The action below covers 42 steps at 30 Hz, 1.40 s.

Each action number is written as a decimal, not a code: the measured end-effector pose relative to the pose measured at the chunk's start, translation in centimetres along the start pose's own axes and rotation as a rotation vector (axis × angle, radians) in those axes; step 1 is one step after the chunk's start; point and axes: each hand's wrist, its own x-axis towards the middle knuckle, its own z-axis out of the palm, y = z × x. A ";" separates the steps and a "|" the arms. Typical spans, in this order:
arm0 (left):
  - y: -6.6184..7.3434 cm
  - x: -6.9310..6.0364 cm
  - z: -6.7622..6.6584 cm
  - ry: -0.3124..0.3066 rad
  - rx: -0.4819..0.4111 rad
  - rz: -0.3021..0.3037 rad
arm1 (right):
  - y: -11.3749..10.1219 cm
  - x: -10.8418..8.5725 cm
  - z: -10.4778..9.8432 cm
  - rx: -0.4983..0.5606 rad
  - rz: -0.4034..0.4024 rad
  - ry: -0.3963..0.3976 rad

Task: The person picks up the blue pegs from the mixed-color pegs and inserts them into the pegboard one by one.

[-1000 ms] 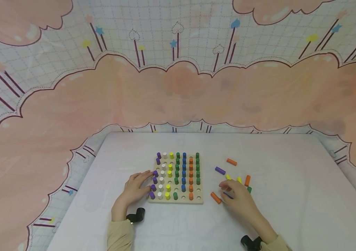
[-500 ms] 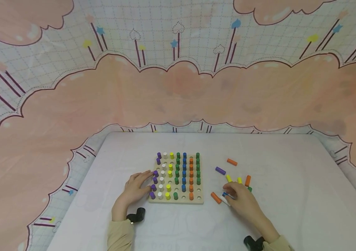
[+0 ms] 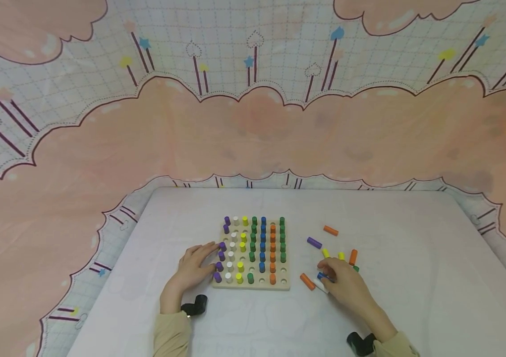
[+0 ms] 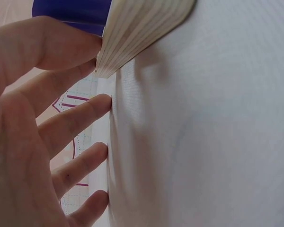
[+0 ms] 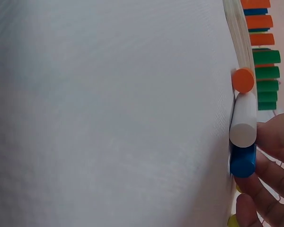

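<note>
A wooden pegboard [image 3: 253, 285] with rows of coloured pegs stands mid-table in the head view. Relaxed fingers of my left hand [image 3: 192, 265] touch its left edge by the purple pegs; in the left wrist view the thumb [image 4: 71, 47] lies against the board's side beside a purple peg [image 4: 75, 14]. To the right of the board, my right hand [image 3: 344, 282] pinches a blue peg [image 5: 244, 161] between thumb and fingers, low at the table. A white peg [image 5: 244, 120] lies right against the blue one, with an orange peg [image 3: 308, 281] beyond.
Loose pegs lie around the right hand: a purple peg [image 3: 314, 243], an orange peg [image 3: 330, 230], another orange peg [image 3: 353, 257], two yellow pegs and a partly hidden green peg [image 3: 356, 268]. A white cloth [image 3: 435, 277] covers the table.
My right hand has shifted slightly right, and the blue peg has turned in its fingers. A white peg has come into view beside it. The left hand stays at the board.
</note>
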 end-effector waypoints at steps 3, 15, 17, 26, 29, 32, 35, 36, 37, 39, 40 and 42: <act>0.0 0.1 0.0 0.004 -0.001 0.003 | 0.0 0.1 0.0 -0.005 0.006 0.000; -0.1 0.3 0.2 -0.003 0.004 -0.014 | 0.0 0.2 -0.1 0.027 -0.004 0.020; -0.2 0.3 0.2 -0.004 0.006 -0.012 | 0.0 0.1 -0.2 0.040 -0.011 0.035; -0.2 0.3 0.2 -0.002 0.008 -0.014 | -0.5 0.3 -0.3 0.094 -0.059 0.083; -0.2 0.3 0.2 -0.003 0.008 -0.013 | -1.0 0.3 -0.4 0.108 -0.065 0.100; -0.2 0.3 0.1 -0.006 0.009 -0.012 | -1.4 0.3 -0.5 0.120 -0.067 0.110; -0.2 0.3 0.1 -0.007 0.009 -0.013 | -1.9 0.3 -0.6 0.133 -0.062 0.109; -0.2 0.2 0.1 -0.008 0.010 -0.014 | -2.0 0.3 -0.7 0.134 -0.059 0.107; -0.2 0.2 0.1 -0.008 0.010 -0.015 | -2.1 0.3 -0.7 0.136 -0.055 0.105; -0.1 0.2 0.1 -0.009 0.009 -0.017 | -2.4 0.3 -0.7 0.140 -0.050 0.102; -0.1 0.2 0.1 -0.009 0.008 -0.018 | -2.5 0.3 -0.7 0.144 -0.045 0.099; -0.1 0.2 0.1 -0.008 0.006 -0.020 | -2.7 0.2 -0.7 0.149 -0.038 0.095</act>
